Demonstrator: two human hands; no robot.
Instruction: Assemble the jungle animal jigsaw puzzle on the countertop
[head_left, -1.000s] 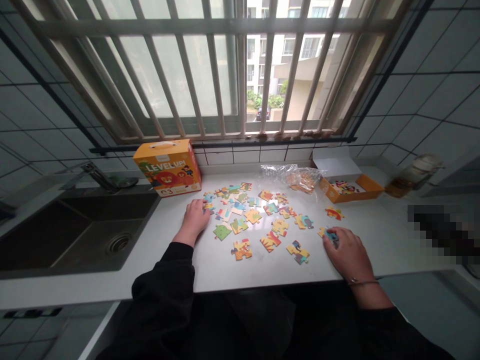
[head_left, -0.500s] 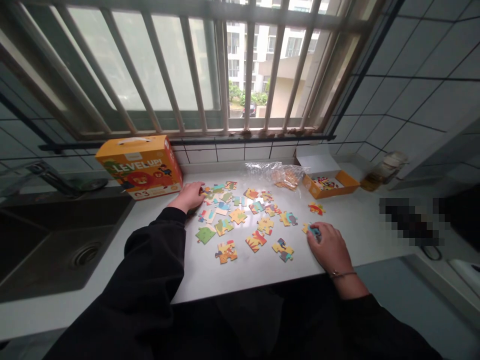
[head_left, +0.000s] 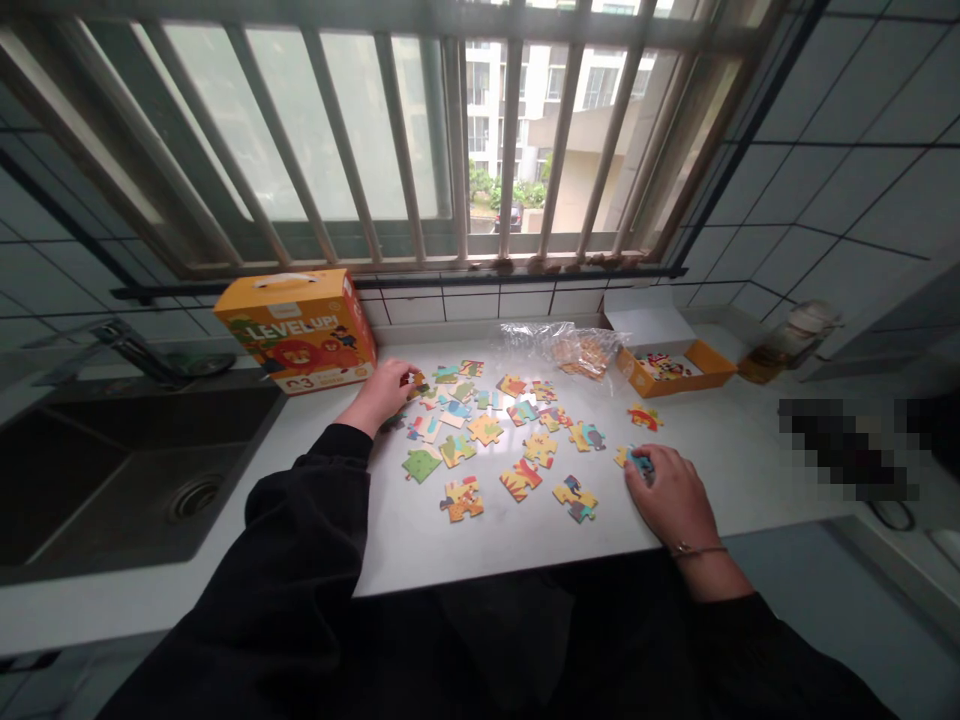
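Several colourful jigsaw pieces (head_left: pixel 487 430) lie scattered on a white counter (head_left: pixel 525 540). My left hand (head_left: pixel 384 390) reaches to the far left of the spread, beside the orange puzzle box (head_left: pixel 296 330), with its fingers pinched on a puzzle piece (head_left: pixel 417 382). My right hand (head_left: pixel 670 497) rests on the counter at the right, fingers curled over a blue and yellow piece (head_left: pixel 637 462). Both arms wear black sleeves.
A dark sink (head_left: pixel 112 480) with a tap (head_left: pixel 131 345) lies to the left. A clear plastic bag (head_left: pixel 577 350), an open orange tray box (head_left: pixel 675 368) and a glass jar (head_left: pixel 787 340) sit at the back right. A barred window (head_left: pixel 450 130) stands behind.
My left hand moved from the pieces' near left edge up toward the orange box and took hold of a piece. The right hand stayed on its piece. The view shifted.
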